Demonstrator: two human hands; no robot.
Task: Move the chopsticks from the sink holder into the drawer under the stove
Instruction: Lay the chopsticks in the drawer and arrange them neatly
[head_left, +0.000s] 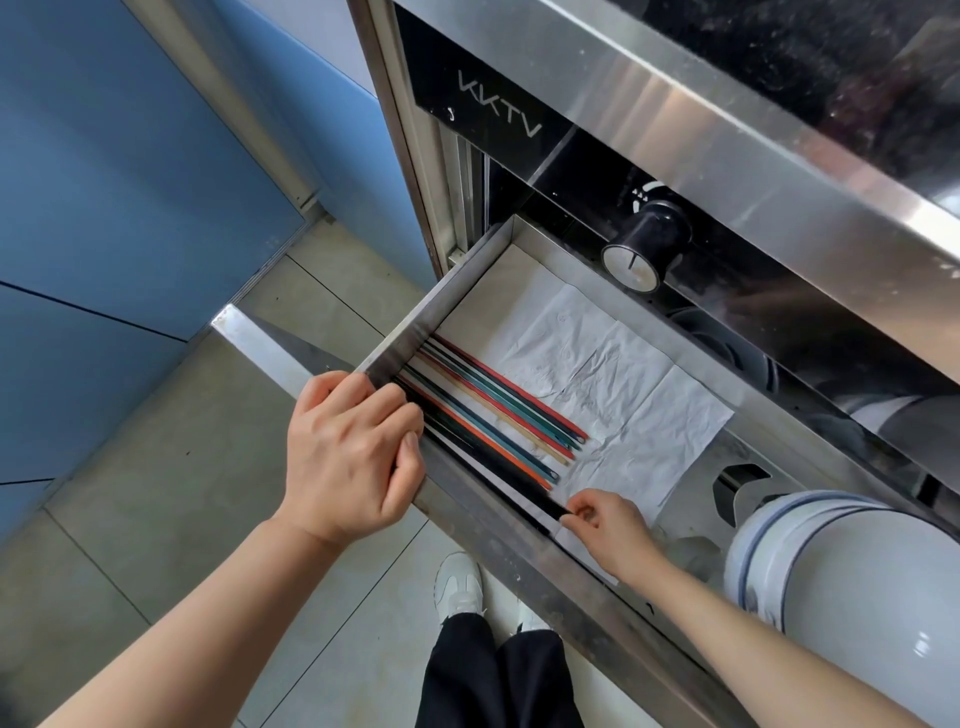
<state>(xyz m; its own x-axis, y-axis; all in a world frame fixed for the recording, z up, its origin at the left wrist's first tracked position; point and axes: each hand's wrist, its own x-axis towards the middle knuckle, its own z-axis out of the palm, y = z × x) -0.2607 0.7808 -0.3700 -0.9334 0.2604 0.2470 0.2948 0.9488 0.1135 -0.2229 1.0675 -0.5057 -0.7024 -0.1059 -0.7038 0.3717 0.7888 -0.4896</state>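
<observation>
My left hand (348, 452) grips the open drawer (467, 291) front while my right hand (605, 525) pinches a black chopstick's (498, 470) end beside the coloured chopsticks (498, 410).

Drawer (457, 499): brushed metal walls, dull grey, scuffed along the near rim. Paper sheet (597, 374) lining the drawer floor: white, matt, creased and wrinkled. Chopsticks (493, 415) lying on the paper at the left: smooth, slightly glossy, in red, teal, tan, orange and black; material cannot be told. Stove front (675, 119) above: brushed steel trim with bright streaked reflections; black panel beneath it glossy and mirror-like. Knob (647, 244): shiny black body, pale metallic face. Bowls (841, 561) at the right: glazed white ceramic with blue bands, high gloss. Floor (156, 493): matt grey tiles. Cabinet doors (104, 182) at the far left: smooth, satin blue.
</observation>
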